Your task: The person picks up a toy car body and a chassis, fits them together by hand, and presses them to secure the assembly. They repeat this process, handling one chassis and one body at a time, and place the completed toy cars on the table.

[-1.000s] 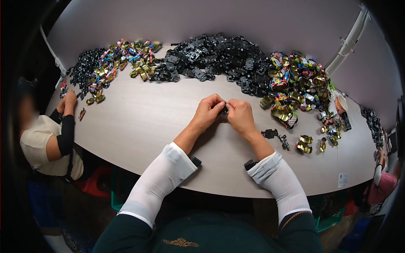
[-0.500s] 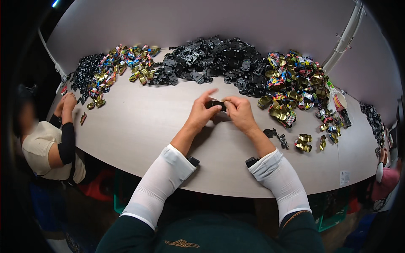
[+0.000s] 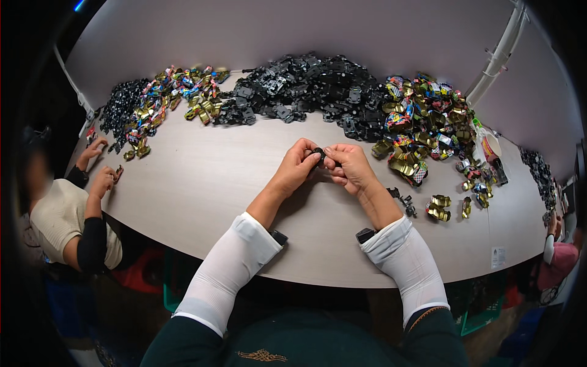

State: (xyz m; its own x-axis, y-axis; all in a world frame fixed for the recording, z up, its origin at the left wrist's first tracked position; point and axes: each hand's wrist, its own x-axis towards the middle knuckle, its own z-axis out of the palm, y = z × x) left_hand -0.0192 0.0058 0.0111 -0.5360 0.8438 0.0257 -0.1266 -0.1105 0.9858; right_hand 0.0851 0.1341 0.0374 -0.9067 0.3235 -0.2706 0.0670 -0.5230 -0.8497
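Observation:
My left hand [image 3: 296, 166] and my right hand [image 3: 349, 166] meet over the middle of the grey table [image 3: 202, 183], fingertips pinched together on one small black part [image 3: 318, 153]. Both forearms wear white sleeves with dark bands at the wrists. A long heap of black parts [image 3: 306, 92] lies just beyond my hands. To the right of them sits a pile of shiny gold and coloured pieces [image 3: 422, 122].
Another pile of coloured pieces [image 3: 165, 104] and black parts [image 3: 122, 110] lies at the far left, where a person [image 3: 67, 214] has both hands at the table edge. A few gold pieces [image 3: 439, 207] lie by my right forearm. A white pipe [image 3: 498, 55] runs up the back right.
My hands have stayed together on the small black part, with only the fingers shifting around it. The person at the left has moved their hands a little along the table edge.

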